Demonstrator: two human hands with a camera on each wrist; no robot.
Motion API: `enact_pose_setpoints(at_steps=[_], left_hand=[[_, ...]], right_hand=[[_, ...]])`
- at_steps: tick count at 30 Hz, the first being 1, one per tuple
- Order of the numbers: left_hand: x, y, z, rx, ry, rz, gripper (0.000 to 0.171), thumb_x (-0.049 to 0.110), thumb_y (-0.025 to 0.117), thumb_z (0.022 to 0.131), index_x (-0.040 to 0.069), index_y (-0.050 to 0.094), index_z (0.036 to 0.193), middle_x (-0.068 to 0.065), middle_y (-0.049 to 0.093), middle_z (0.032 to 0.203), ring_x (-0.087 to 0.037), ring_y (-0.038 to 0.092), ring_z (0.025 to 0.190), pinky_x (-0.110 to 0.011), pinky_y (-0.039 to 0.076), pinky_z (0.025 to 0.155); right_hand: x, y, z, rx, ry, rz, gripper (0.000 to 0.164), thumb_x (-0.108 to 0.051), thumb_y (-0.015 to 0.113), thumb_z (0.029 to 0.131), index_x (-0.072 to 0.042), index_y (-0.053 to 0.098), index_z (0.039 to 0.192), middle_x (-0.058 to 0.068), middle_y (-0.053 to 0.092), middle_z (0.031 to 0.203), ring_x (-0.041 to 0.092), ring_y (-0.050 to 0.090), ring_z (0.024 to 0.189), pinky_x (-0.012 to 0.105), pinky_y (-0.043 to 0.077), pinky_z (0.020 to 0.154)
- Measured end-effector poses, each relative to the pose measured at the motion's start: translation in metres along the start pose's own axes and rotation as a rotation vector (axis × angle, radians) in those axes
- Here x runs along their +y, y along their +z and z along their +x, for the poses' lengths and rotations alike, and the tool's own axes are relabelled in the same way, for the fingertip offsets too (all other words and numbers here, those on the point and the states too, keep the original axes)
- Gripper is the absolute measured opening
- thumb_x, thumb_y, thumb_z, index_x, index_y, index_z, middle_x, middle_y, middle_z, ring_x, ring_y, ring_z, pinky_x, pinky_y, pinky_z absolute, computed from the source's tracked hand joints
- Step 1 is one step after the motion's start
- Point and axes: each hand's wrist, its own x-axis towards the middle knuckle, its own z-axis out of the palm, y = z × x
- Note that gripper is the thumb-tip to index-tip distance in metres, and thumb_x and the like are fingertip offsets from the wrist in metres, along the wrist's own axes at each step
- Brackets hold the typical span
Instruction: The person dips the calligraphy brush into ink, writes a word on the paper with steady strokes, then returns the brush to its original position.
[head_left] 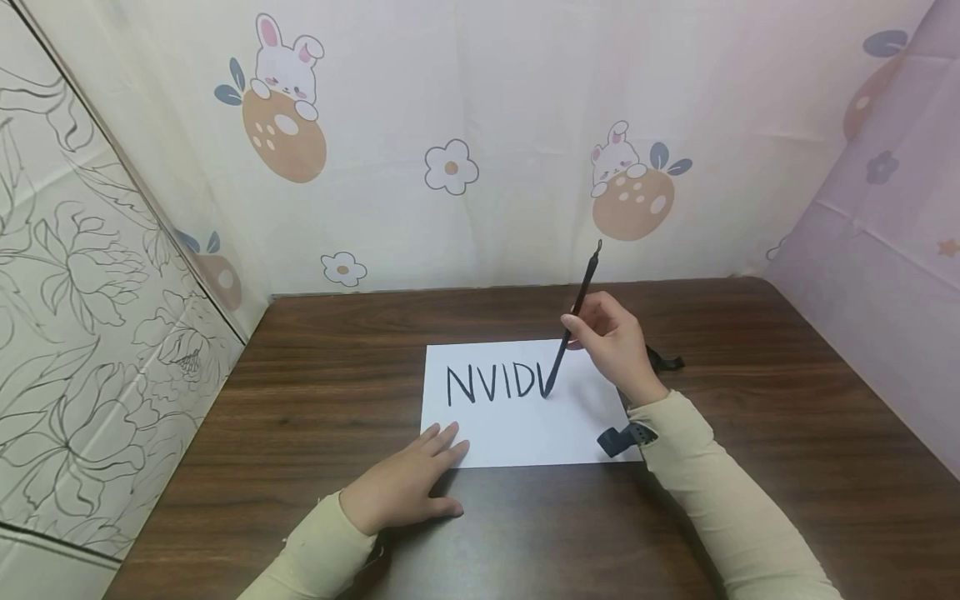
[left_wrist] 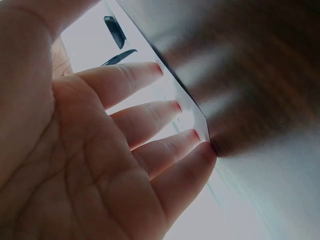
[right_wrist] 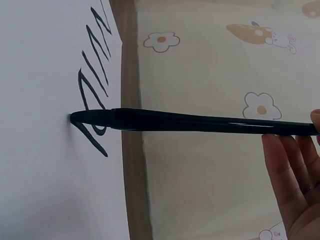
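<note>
A white sheet of paper (head_left: 517, 437) lies on the brown wooden table, bearing the black letters NVID (head_left: 491, 385) and one slanted stroke after the D. My right hand (head_left: 613, 337) pinches a slim black calligraphy brush (head_left: 581, 296) between thumb and fingers, well up the handle. The brush leans, its loop end pointing up, and in the right wrist view its dark tip (right_wrist: 82, 117) meets the paper at one end of that stroke. My left hand (head_left: 408, 487) rests at the sheet's lower left corner, fingers extended and spread, fingertips on the paper.
Behind the table (head_left: 337, 333) hangs a pale curtain (head_left: 525, 100) printed with rabbits and flowers. A panel with line-drawn flowers (head_left: 82, 333) stands at the left. A black strap (head_left: 630, 437) circles my right wrist and overlaps the paper's right side.
</note>
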Motion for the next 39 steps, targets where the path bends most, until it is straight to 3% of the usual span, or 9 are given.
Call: enact_pose_setpoints(at_steps=[9, 19, 39], left_hand=[[0.000, 0.000, -0.001, -0.001, -0.002, -0.004, 0.076, 0.041, 0.073, 0.085, 0.011, 0.044, 0.148, -0.013, 0.031, 0.160, -0.039, 0.027, 0.148, -0.052, 0.033, 0.116], [0.000, 0.000, -0.001, -0.006, -0.007, -0.001, 0.075, 0.042, 0.073, 0.085, 0.012, 0.044, 0.148, -0.013, 0.030, 0.160, -0.039, 0.027, 0.148, -0.052, 0.034, 0.115], [0.000, 0.000, 0.000, -0.003, 0.003, -0.002, 0.076, 0.042, 0.072, 0.085, 0.012, 0.043, 0.148, -0.013, 0.029, 0.160, -0.039, 0.026, 0.148, -0.052, 0.033, 0.116]], right_hand=[[-0.002, -0.005, 0.004, 0.034, -0.019, 0.008, 0.020, -0.015, 0.071, 0.090, -0.002, 0.060, 0.101, 0.011, 0.064, 0.084, 0.014, 0.069, 0.067, 0.025, 0.060, 0.065], [0.001, -0.013, 0.014, 0.110, -0.036, -0.069, 0.017, -0.006, 0.067, 0.092, 0.004, 0.057, 0.101, 0.011, 0.061, 0.084, -0.006, 0.059, 0.062, 0.015, 0.055, 0.061], [0.012, -0.008, 0.016, 0.141, -0.052, -0.098, 0.021, -0.017, 0.067, 0.093, -0.001, 0.057, 0.101, 0.012, 0.065, 0.084, 0.000, 0.063, 0.069, 0.010, 0.054, 0.067]])
